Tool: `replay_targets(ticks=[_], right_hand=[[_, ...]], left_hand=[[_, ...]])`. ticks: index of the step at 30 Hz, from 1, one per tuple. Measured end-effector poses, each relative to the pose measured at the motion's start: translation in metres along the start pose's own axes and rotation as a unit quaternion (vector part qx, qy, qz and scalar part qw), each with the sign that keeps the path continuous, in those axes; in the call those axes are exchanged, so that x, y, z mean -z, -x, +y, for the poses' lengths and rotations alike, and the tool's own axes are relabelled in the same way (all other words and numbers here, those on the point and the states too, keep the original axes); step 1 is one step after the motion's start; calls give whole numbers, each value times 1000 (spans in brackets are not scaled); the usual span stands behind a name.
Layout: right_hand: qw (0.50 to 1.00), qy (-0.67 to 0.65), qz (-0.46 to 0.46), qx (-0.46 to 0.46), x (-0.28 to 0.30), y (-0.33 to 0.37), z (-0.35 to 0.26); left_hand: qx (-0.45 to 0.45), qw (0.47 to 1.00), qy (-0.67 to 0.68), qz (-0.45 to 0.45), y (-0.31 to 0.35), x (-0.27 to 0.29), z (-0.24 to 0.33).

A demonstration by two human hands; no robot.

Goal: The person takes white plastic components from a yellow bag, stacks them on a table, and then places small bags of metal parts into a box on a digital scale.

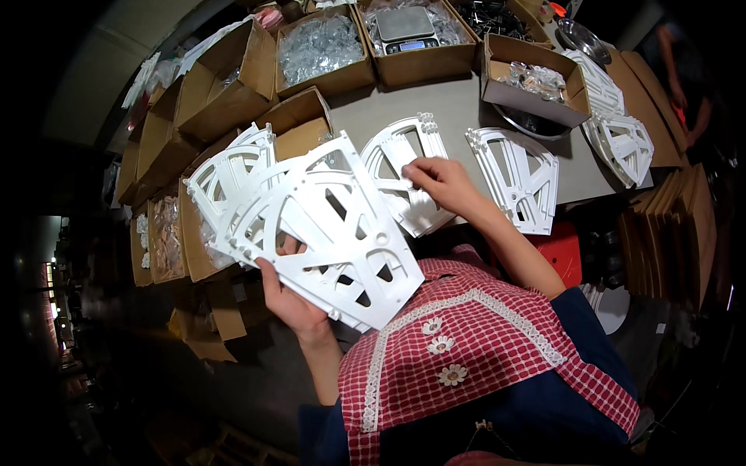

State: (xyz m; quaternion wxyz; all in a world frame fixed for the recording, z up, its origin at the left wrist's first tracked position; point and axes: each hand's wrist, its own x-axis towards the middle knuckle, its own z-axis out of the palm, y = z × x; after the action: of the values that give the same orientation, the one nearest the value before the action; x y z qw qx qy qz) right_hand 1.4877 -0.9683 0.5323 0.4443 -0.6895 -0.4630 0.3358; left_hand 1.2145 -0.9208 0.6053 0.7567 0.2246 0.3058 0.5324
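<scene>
My left hand [294, 299] grips the lower left edge of a white fan-shaped plastic panel [395, 276] with cut-out slots, tilted up before me. More than one layer seems to lie together in that grip. With fingers pinched together, my right hand [444, 185] is over a stack of similar white panels [420, 217] on the table; whatever may be between the fingertips is hidden. Further right lies another stack of fan-shaped panels [513, 175]. More white panels [233, 167] stand at the left, partly covered by the held one.
Cardboard boxes line the back of the grey table [458, 101], one with clear plastic bags [320, 50]. A digital scale [406, 31] sits on another. A small box [536, 81] holds little bagged parts. Flat cardboard [668, 241] stands at right, near a red stool [561, 252]. Another person's arm [672, 70] shows far right.
</scene>
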Motion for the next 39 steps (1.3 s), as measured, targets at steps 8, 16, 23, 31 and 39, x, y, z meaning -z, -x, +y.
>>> replay_targets(ticks=[8,16,23,31,39], right_hand=[[986,-163,11,-29,11,47,-33],[820,-559,19,119,131,120,-14],[869,-421,224,130,174,191,-34],[938,177,297,-28,118,124,68],[905,294,305,-36,75,70,126]], left_hand=[[-74,989,-123,-28,-11,-12,-27],[14,999,-33,-10,-20,-1,-23],[26,998,-53,21,-27,9,-18],[73,996,-36,-20,-27,-9,-31],[86,996,-20,-27,-16,-14,-33]])
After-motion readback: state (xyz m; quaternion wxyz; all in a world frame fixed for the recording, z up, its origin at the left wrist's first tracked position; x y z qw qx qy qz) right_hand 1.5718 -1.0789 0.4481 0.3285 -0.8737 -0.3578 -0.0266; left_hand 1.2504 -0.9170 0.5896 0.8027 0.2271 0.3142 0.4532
